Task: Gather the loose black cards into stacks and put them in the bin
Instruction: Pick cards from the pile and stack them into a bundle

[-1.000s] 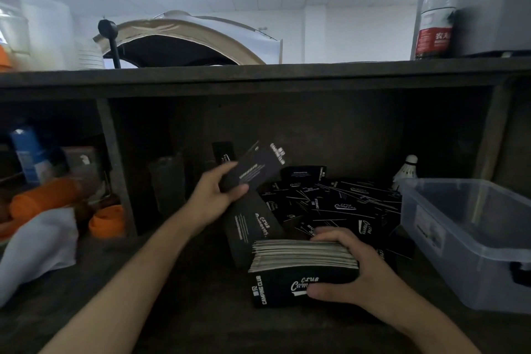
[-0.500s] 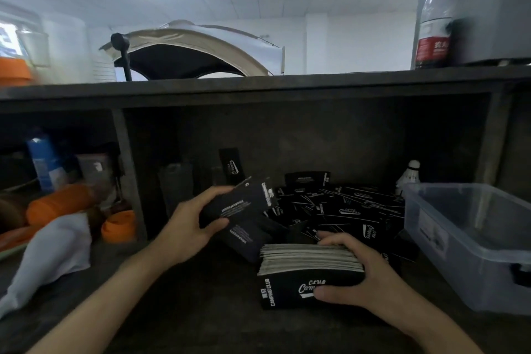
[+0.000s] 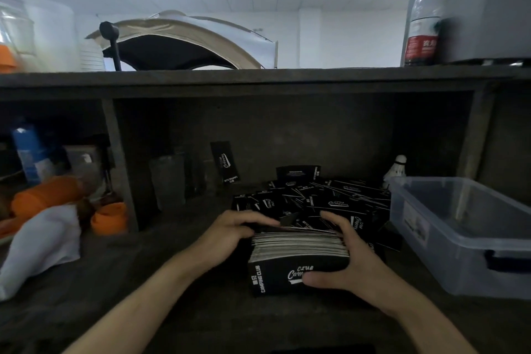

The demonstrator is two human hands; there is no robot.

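Observation:
A thick stack of black cards with white "Camping Club" print stands on edge on the dark shelf. My right hand grips its right end, thumb on the front face. My left hand grips its left end, fingers curled over the top and pressing cards onto the back of the stack. Behind lies a loose pile of black cards. One more black card leans upright against the back wall. The clear plastic bin stands to the right with nothing visible in it.
A shuttlecock stands behind the bin's far corner. A post divides the shelf; left of it are an orange cup, a white cloth and a blue bottle. A water bottle stands on the top shelf.
My left hand has come down from mid-air with its few cards and set them onto the back of the stack. My right hand has kept its grip on the stack.

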